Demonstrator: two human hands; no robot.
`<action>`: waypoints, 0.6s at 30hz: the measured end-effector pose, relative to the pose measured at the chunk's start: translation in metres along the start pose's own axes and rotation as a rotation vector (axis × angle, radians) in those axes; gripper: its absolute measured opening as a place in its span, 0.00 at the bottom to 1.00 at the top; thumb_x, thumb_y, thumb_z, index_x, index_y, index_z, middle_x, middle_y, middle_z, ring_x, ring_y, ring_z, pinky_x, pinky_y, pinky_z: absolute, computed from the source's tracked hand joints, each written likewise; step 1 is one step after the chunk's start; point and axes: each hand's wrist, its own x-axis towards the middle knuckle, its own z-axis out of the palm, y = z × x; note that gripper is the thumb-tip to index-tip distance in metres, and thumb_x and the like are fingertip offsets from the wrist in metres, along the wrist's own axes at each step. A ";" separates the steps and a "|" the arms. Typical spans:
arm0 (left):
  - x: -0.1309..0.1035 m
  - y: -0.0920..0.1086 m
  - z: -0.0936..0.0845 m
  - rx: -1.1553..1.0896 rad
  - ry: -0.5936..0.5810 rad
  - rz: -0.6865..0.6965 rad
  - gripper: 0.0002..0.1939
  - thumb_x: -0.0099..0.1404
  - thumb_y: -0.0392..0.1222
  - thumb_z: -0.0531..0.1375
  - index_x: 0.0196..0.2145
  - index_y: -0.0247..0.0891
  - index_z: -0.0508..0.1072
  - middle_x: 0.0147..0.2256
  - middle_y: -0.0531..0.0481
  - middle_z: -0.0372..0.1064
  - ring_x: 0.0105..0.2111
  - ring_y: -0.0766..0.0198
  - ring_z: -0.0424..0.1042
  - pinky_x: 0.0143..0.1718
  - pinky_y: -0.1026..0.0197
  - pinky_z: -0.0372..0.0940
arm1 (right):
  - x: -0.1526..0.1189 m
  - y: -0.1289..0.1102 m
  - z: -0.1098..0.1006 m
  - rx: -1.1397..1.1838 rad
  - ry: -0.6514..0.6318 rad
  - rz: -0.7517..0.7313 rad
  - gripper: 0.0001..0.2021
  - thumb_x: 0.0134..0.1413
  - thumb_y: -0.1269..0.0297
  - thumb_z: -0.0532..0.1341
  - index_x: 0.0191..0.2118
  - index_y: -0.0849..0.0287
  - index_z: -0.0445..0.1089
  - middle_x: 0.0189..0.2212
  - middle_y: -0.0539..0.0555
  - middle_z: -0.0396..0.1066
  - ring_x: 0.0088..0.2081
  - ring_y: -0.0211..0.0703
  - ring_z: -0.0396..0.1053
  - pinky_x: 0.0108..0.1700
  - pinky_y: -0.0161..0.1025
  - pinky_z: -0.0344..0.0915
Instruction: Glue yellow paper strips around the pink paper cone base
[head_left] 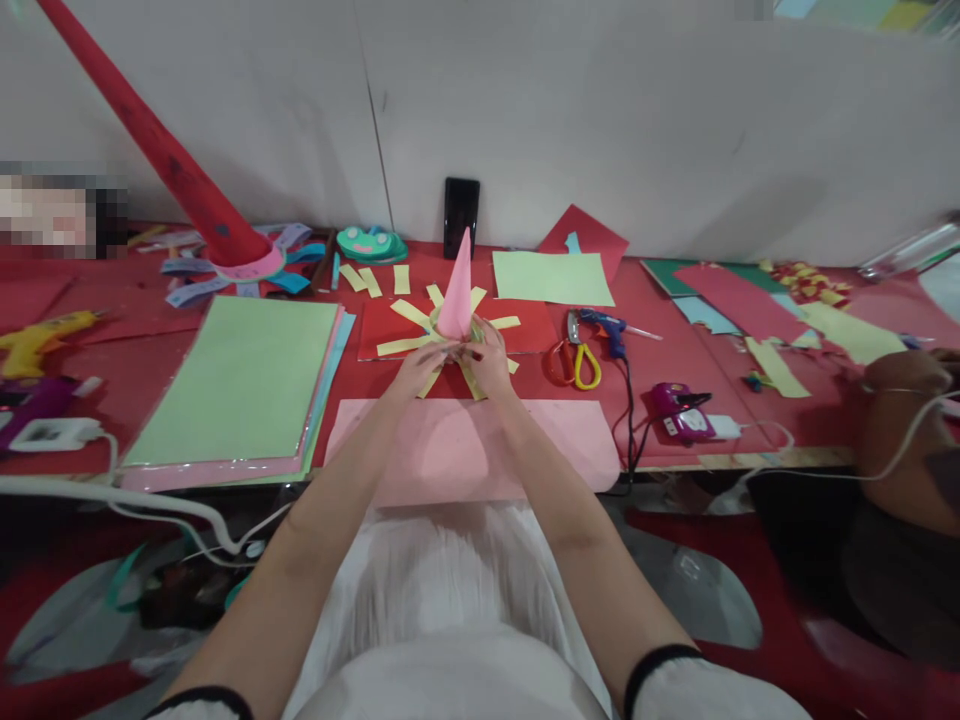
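A pink paper cone (457, 295) stands upright before me, with yellow paper strips (405, 345) radiating around its foot. My left hand (426, 366) is closed at the front left of the cone's base, fingertips pressed to the rim. On the right side, my right hand (489, 356) curls its fingers round the same base. The fingertips of both hands nearly meet at the front, and exactly which layer of paper they pinch is hidden. Beneath lies a red sheet (529, 325). A pink sheet (450, 465) with a curved edge lies under my forearms.
Scissors (583, 362) and a blue glue gun (611, 328) with a cord lie to the right, near a purple power socket (679, 412). Left are stacked paper sheets (240, 380) and a tall red cone (165, 160). A phone (460, 215) leans on the wall. Another person's arm (907, 420) is far right.
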 end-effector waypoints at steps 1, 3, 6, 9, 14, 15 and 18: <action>-0.001 0.001 0.000 0.066 0.045 0.029 0.16 0.64 0.42 0.52 0.45 0.39 0.74 0.40 0.44 0.72 0.39 0.61 0.71 0.42 0.56 0.68 | 0.000 0.000 0.000 -0.003 0.010 -0.001 0.07 0.50 0.69 0.61 0.28 0.51 0.76 0.55 0.50 0.64 0.61 0.48 0.53 0.60 0.56 0.57; -0.003 0.004 0.000 0.232 0.163 0.103 0.16 0.63 0.38 0.52 0.46 0.41 0.72 0.42 0.45 0.69 0.42 0.60 0.70 0.44 0.55 0.67 | 0.000 -0.001 0.000 -0.004 0.022 0.002 0.06 0.50 0.68 0.61 0.29 0.51 0.76 0.55 0.50 0.64 0.61 0.48 0.54 0.60 0.57 0.58; -0.002 0.010 -0.002 0.458 0.258 0.225 0.18 0.62 0.32 0.52 0.48 0.43 0.71 0.48 0.45 0.64 0.49 0.59 0.65 0.51 0.54 0.63 | 0.000 -0.002 0.000 -0.001 0.019 0.012 0.05 0.50 0.67 0.63 0.29 0.50 0.76 0.56 0.51 0.63 0.60 0.48 0.55 0.59 0.56 0.58; 0.004 0.017 -0.004 0.605 0.220 0.261 0.17 0.62 0.32 0.53 0.47 0.42 0.71 0.51 0.44 0.62 0.50 0.57 0.64 0.54 0.52 0.60 | 0.001 -0.003 0.000 0.002 -0.003 0.023 0.04 0.49 0.67 0.63 0.29 0.52 0.76 0.57 0.52 0.63 0.61 0.49 0.55 0.60 0.56 0.56; 0.014 0.024 -0.007 0.693 0.107 0.225 0.08 0.63 0.37 0.56 0.37 0.42 0.74 0.44 0.46 0.67 0.46 0.56 0.67 0.51 0.51 0.61 | 0.001 -0.002 0.000 0.022 -0.015 0.025 0.04 0.50 0.67 0.63 0.29 0.53 0.76 0.56 0.53 0.63 0.60 0.49 0.56 0.60 0.55 0.57; 0.014 0.024 -0.007 0.692 0.103 0.224 0.07 0.64 0.38 0.56 0.36 0.41 0.74 0.42 0.47 0.68 0.46 0.57 0.67 0.50 0.52 0.62 | 0.001 -0.001 0.000 0.024 -0.015 0.024 0.04 0.50 0.66 0.63 0.29 0.52 0.76 0.56 0.53 0.64 0.60 0.49 0.56 0.60 0.55 0.57; 0.011 0.020 -0.007 0.666 0.124 0.222 0.07 0.64 0.39 0.55 0.35 0.41 0.74 0.40 0.47 0.70 0.44 0.58 0.68 0.48 0.54 0.63 | 0.000 -0.004 -0.001 0.024 -0.025 0.011 0.04 0.51 0.64 0.62 0.30 0.52 0.75 0.55 0.53 0.64 0.59 0.50 0.56 0.59 0.55 0.58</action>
